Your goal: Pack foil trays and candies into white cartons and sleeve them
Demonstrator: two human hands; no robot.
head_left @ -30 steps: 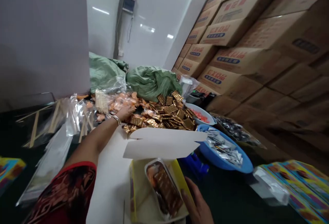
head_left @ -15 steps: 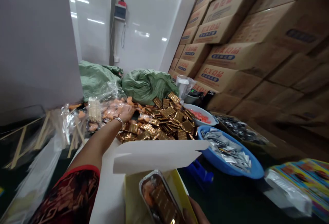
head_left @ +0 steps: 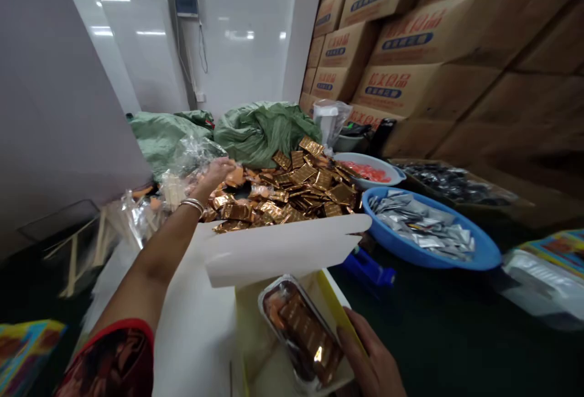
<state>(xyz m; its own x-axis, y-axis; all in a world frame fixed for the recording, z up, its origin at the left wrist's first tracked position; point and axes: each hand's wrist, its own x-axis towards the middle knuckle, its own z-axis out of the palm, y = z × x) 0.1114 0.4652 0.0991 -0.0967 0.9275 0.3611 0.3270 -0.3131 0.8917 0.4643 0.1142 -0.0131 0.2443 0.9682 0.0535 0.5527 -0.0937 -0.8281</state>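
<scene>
My left hand point(head_left: 214, 176) reaches far forward, a bangle on the wrist, its fingers closed on an orange packet point(head_left: 235, 175) at the edge of the heap of gold packets point(head_left: 292, 193). My right hand point(head_left: 371, 360) grips the right wall of an open yellow box point(head_left: 335, 312) near the bottom edge, fingers curled on it. Inside the box lies a foil tray point(head_left: 298, 330) with brown and orange packets in it. The box's white lid flap point(head_left: 283, 248) stands open toward the heap.
A blue basin of silver packets point(head_left: 424, 230) sits right of the box, a pale bowl of red pieces point(head_left: 369, 172) behind it. Green sacks point(head_left: 260, 132) lie at the back, cardboard cartons point(head_left: 410, 38) stacked right. Wooden sticks in clear bags point(head_left: 114, 227) lie left.
My left hand has lifted slightly off the pile with an orange packet. The camera has swung right, and my right hand shows more at the box's wall.
</scene>
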